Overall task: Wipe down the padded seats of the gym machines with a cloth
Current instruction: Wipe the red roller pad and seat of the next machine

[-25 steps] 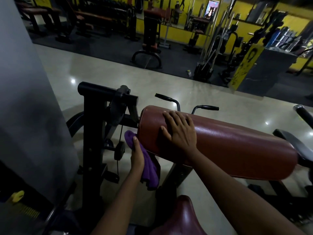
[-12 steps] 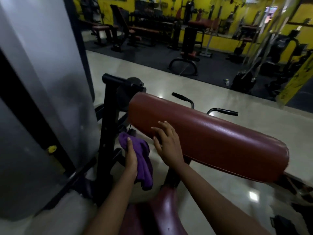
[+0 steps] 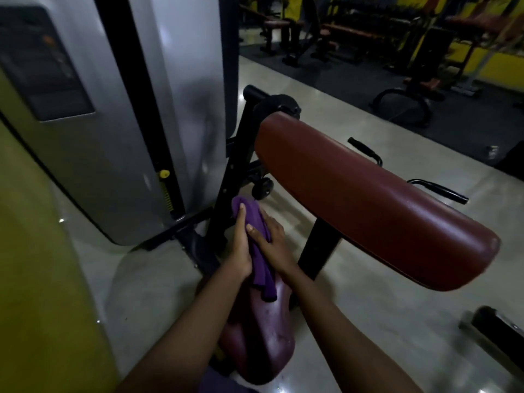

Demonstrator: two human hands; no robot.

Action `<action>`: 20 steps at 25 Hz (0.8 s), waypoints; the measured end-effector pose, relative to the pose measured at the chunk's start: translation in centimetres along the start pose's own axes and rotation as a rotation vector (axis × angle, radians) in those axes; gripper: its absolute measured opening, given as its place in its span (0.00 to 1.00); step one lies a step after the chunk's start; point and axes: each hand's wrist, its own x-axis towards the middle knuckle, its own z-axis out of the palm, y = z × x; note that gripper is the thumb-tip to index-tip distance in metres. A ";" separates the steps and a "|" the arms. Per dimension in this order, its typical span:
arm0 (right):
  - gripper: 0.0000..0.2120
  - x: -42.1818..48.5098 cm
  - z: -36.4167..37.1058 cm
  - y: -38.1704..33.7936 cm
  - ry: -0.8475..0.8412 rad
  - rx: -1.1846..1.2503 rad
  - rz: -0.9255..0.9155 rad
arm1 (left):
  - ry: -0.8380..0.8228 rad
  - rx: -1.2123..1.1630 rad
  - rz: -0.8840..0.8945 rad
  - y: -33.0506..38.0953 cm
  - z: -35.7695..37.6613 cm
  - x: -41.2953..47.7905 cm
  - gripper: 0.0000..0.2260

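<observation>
Left grip (image 3: 241, 245) and right grip (image 3: 272, 239) clasped together

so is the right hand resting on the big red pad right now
No, the right hand is off the big red pad, gripping the purple cloth together with the left hand.

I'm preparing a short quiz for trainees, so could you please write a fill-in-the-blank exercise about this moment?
1. Both hands hold a cloth coloured ____.
2. The left hand and right hand are above the small ____.
3. The long arm pad is touched by ____ hand.
4. The yellow pin sits on the ____ side.

Missing words: purple; seat; neither; left
</observation>
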 end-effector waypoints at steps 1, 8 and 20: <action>0.32 -0.8 0.5 0.3 0.007 0.022 -0.021 | -0.014 0.005 0.008 -0.6 0.0 -0.9 0.25; 0.28 -7.1 1.6 2.6 0.108 0.031 -0.092 | 0.033 0.201 0.053 -4.5 -4.4 -6.8 0.18; 0.32 -12.5 3.6 13.2 -0.128 -0.599 -0.040 | 0.729 0.178 0.008 -18.0 -17.7 -10.3 0.17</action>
